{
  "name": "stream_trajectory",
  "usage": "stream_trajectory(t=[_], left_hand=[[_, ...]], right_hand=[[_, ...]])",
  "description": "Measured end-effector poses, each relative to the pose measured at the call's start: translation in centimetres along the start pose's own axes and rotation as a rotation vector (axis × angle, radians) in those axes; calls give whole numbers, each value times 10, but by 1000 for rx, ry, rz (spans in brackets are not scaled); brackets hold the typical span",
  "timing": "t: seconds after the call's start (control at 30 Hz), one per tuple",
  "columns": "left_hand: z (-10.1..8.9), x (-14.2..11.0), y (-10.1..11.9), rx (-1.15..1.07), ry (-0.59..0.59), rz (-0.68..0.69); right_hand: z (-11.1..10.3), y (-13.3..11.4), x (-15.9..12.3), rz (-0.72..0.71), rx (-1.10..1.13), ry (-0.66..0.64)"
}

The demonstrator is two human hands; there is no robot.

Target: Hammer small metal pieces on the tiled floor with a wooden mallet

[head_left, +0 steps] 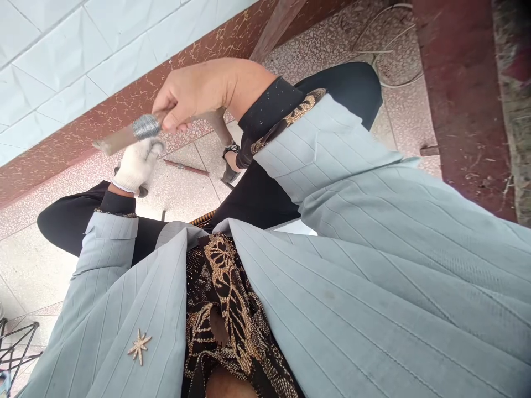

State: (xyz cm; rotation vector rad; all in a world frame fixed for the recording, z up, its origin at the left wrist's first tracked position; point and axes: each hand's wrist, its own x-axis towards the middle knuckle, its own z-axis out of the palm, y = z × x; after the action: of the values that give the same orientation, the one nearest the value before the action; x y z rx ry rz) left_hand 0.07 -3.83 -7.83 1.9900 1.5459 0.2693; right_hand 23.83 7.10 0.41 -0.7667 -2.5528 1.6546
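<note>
- Right hand [178,102]: I read fingers clamped on the wire-wrapped stick [145,127], held above the floor [178,190].
- Gloved left hand [136,165]: near the stick; fingers partly hidden, so I cannot tell their opening.

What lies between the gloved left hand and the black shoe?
A thin reddish-brown rod with a greyish band lies on the floor between the gloved left hand and the black shoe in the head view.

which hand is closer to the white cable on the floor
Your right hand: it grips the wire-bound stick, well to the left of the white cable in the picture. Your gloved left hand is farther left and lower.
</note>
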Motion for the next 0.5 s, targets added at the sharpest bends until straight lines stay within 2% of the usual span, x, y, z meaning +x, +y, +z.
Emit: stream_trajectory(t=[0.07,0.17,0.27,0.37,0.43,0.5], left_hand=[[5,2,3,-37,27,-30],[11,4,9,-35,1,18],[10,4,15,8,5,37],[5,2,19,82,-15,45],[3,0,20,166,-47,64],[3,-1,19,251,-73,84]], right_hand=[[-2,0,-3,-12,167,184],[4,2,1,35,359,354],[10,5,9,168,287,444],[15,7,16,288,-145,345],[19,8,20,327,-432,202],[25,8,23,365,-548,35]])
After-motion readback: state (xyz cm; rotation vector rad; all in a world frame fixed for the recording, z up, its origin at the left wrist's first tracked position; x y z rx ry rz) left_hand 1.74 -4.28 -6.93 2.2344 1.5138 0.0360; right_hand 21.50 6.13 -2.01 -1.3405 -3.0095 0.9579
